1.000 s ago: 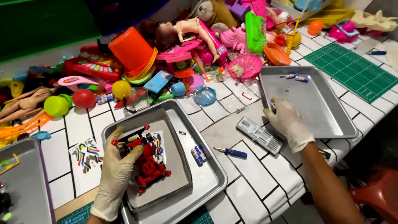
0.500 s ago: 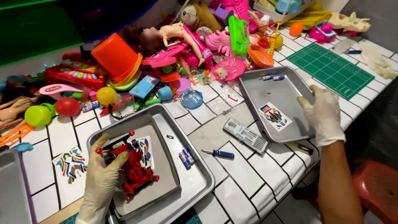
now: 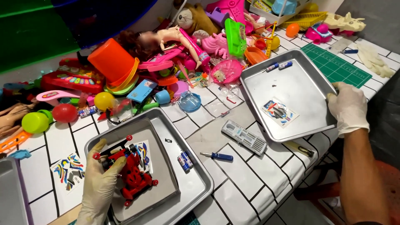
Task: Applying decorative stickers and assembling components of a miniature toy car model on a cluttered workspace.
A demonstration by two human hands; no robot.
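L hand (image 3: 100, 185), gloved, sits at abt 7 o'clock of the view, fingers curled over the red toy car chassis (image 3: 132, 175) and pressing it down on the small inner tray (image 3: 160, 166); a loose hold from above, not a full wrap. That inner tray rests inside the bigger steel tray (image 3: 200, 183), w/ two small batteries (image 3: 184, 160) lying at 3 o'clock of the car. R hand (image 3: 348, 106), also gloved, is at 3 o'clock of the view and closed on the right rim of the second steel tray (image 3: 291, 83), thumb over the edge. Change vs a sec ago: R hand lay flat inside that tray, palm down near its front-left corner; now it's out at the rim, and the tray looks swung a bit twd the person. A sticker sheet (image 3: 280, 112) that the hand covered before now shows on the tray floor; two more batteries (image 3: 278, 66) sit at its 12 o'clock edge. L hand and car barely moved. Means, I'd judge: the car is parked and steadied while the R side tray is being repositioned. Blue-handled screwdriver (image 3: 217, 156) and grey flat case (image 3: 243, 137) lie on the tiled table (image 3: 250, 187) btwn the trays, untouched.
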